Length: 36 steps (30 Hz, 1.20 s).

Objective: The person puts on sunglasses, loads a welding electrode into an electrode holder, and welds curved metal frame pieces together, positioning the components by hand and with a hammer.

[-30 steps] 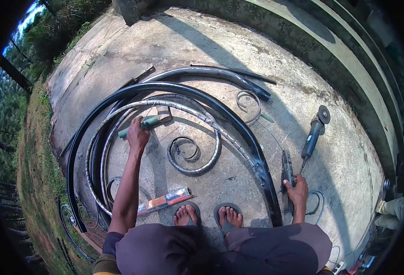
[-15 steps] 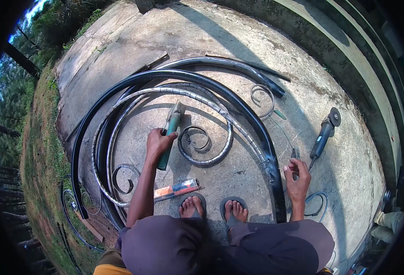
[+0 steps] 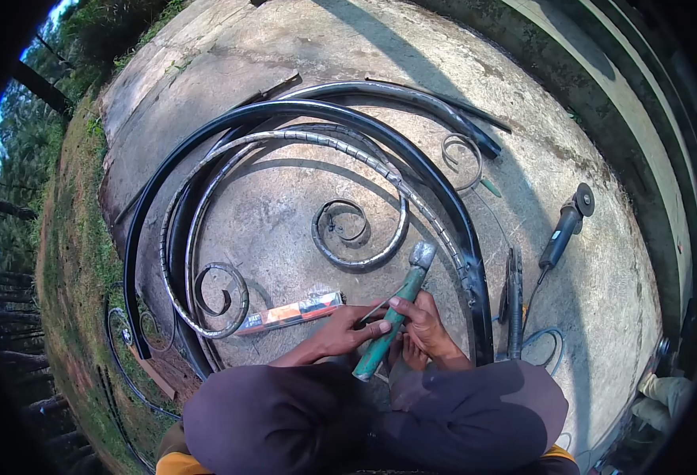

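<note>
A green-handled tool with a grey metal head (image 3: 396,321) slants between both hands, above my feet. My right hand (image 3: 431,332) is closed round its handle, thumb on top. My left hand (image 3: 344,331) is closed by the handle's left side, fingertips against it, with a thin metal rod (image 3: 376,309) running from its fingers towards the right thumb. Beyond the hands lie a scroll-shaped metal bar (image 3: 362,264) and a banded, curved metal bar (image 3: 340,145). Left of my left hand is an orange and white packet (image 3: 289,313).
A thick black curved tube (image 3: 453,207) arcs around the bars. Right of it lie a long dark tool (image 3: 514,305), a blue cable (image 3: 552,332) and an angle grinder (image 3: 564,229). A smaller ring (image 3: 463,162) sits near the back. Grass (image 3: 75,261) borders the concrete on the left.
The green-handled tool has come right and closer to me. My right hand has moved left from beside the dark tool onto the handle. My left hand has drawn back, showing the thin rod.
</note>
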### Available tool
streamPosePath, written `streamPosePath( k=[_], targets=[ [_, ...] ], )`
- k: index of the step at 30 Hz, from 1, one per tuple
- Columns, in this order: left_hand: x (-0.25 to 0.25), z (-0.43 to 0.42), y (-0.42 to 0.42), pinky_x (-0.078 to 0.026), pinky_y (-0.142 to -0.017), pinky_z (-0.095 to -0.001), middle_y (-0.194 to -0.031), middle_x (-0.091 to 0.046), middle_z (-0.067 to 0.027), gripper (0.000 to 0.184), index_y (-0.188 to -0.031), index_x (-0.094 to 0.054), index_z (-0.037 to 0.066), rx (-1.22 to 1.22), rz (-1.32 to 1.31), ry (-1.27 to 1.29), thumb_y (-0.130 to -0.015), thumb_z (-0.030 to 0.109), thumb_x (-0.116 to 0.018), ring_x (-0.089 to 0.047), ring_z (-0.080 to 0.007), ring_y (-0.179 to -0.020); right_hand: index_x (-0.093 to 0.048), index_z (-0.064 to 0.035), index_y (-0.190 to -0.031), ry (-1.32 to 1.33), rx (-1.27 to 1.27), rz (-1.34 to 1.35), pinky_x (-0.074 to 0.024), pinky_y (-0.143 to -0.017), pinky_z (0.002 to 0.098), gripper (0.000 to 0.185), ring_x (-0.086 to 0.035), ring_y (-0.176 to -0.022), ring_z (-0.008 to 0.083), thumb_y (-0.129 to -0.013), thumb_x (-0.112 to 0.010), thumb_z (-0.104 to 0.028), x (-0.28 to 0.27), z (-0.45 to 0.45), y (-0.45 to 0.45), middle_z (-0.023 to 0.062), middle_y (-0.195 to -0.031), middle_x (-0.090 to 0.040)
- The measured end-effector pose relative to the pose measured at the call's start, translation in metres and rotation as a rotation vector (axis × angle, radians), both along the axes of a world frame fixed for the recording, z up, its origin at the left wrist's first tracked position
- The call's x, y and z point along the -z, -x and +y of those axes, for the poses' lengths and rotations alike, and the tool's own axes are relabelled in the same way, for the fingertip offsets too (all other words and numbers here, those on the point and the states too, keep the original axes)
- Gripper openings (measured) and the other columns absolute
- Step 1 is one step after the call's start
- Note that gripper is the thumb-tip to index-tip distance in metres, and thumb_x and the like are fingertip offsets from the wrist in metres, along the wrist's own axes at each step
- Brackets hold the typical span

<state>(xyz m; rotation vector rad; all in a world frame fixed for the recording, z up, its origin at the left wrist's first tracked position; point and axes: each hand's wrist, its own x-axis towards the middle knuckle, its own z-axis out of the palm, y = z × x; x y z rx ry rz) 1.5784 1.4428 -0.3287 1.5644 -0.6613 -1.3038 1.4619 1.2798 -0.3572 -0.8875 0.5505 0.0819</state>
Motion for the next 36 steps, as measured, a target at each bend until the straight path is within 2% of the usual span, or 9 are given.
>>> streamPosePath(
  k=[1,3,5,7,10,14,19,23,36],
  targets=[
    [0.004,0.006,-0.005,-0.050,-0.083,-0.0347,-0.100,-0.070,-0.0134,0.048,-0.122,-0.064,0.002,0.068,0.013,-0.083,-0.093,0.040,-0.064,-0.066,-0.0205,-0.091,-0.053,0.0042,-0.108,0.095,0.024,0.088,-0.0524,-0.084,0.0355,0.033,-0.067,-0.087,0.0188,-0.090,-0.067,-0.021,0.002,-0.004,0.006,0.0144,-0.092,-0.068],
    [-0.005,0.017,-0.021,-0.051,-0.079,-0.0404,-0.101,-0.068,-0.0218,0.063,-0.121,-0.061,0.000,-0.031,-0.403,-0.208,-0.087,0.053,-0.063,-0.067,-0.0330,-0.093,-0.056,0.0007,-0.096,0.335,-0.036,0.226,-0.0536,-0.066,0.0364,0.020,-0.067,-0.071,0.0206,-0.087,-0.066,-0.015,-0.002,-0.017,0.025,0.0118,-0.077,-0.066],
    [0.015,0.034,-0.026,-0.050,-0.072,-0.0453,-0.091,-0.061,-0.0183,0.044,-0.115,-0.060,0.003,-0.276,-0.816,-0.241,-0.094,0.042,-0.056,-0.064,-0.0366,-0.083,-0.056,0.0004,-0.093,0.452,-0.106,0.286,-0.0525,-0.061,0.0380,0.020,-0.067,-0.067,0.0243,-0.086,-0.067,-0.014,0.003,-0.021,0.048,0.0133,-0.074,-0.065],
    [0.046,0.049,-0.033,-0.046,-0.069,-0.0458,-0.088,-0.058,-0.0150,0.024,-0.105,-0.063,0.005,-0.437,-0.879,-0.210,-0.095,0.026,-0.056,-0.059,-0.0344,-0.078,-0.054,0.0015,-0.096,1.043,-0.253,0.221,-0.0496,-0.059,0.0420,0.026,-0.066,-0.065,0.0340,-0.082,-0.068,-0.016,0.002,-0.022,0.053,0.0183,-0.069,-0.061],
    [0.072,0.055,-0.032,-0.045,-0.071,-0.0441,-0.084,-0.055,-0.0123,0.016,-0.100,-0.064,0.006,-0.293,-1.123,-0.202,-0.088,0.016,-0.063,-0.057,-0.0320,-0.079,-0.053,0.0027,-0.099,0.988,-0.246,0.233,-0.0478,-0.060,0.0456,0.033,-0.063,-0.067,0.0425,-0.080,-0.069,-0.019,0.008,-0.017,0.048,0.0229,-0.071,-0.059],
    [0.084,0.034,-0.021,-0.041,-0.085,-0.0416,-0.099,-0.055,-0.0113,0.044,-0.105,-0.062,0.008,-0.031,-1.088,-0.145,-0.064,0.013,-0.075,-0.053,-0.0304,-0.096,-0.050,0.0038,-0.111,1.216,-0.373,0.371,-0.0495,-0.067,0.0510,0.039,-0.064,-0.076,0.0467,-0.080,-0.064,-0.015,0.012,-0.017,0.048,0.0266,-0.075,-0.062],
    [0.117,0.014,-0.011,-0.041,-0.091,-0.0420,-0.107,-0.057,-0.0093,0.043,-0.110,-0.062,0.010,-0.006,-1.090,-0.080,-0.067,0.009,-0.068,-0.054,-0.0298,-0.105,-0.047,0.0035,-0.126,1.532,-0.376,0.327,-0.0517,-0.069,0.0510,0.052,-0.063,-0.080,0.0474,-0.079,-0.063,-0.012,0.037,-0.027,0.066,0.0283,-0.099,-0.061],
    [0.121,0.008,-0.009,-0.039,-0.091,-0.0417,-0.102,-0.056,-0.0100,0.025,-0.101,-0.061,0.007,-0.050,-1.123,-0.046,-0.077,0.007,-0.056,-0.054,-0.0282,-0.101,-0.040,0.0002,-0.142,1.646,-0.170,0.260,-0.0521,-0.062,0.0475,0.066,-0.065,-0.078,0.0410,-0.081,-0.063,-0.012,0.051,-0.008,0.075,0.0233,-0.096,-0.060],
    [0.118,0.006,-0.006,-0.037,-0.092,-0.0429,-0.096,-0.053,-0.0095,0.024,-0.100,-0.059,0.006,0.057,-1.282,-0.144,-0.078,0.010,-0.054,-0.052,-0.0266,-0.098,-0.031,-0.0117,-0.152,1.744,-0.391,0.412,-0.0529,-0.062,0.0392,0.077,-0.064,-0.074,0.0301,-0.083,-0.064,-0.009,0.047,-0.004,0.076,0.0130,-0.093,-0.054]
  ],
)
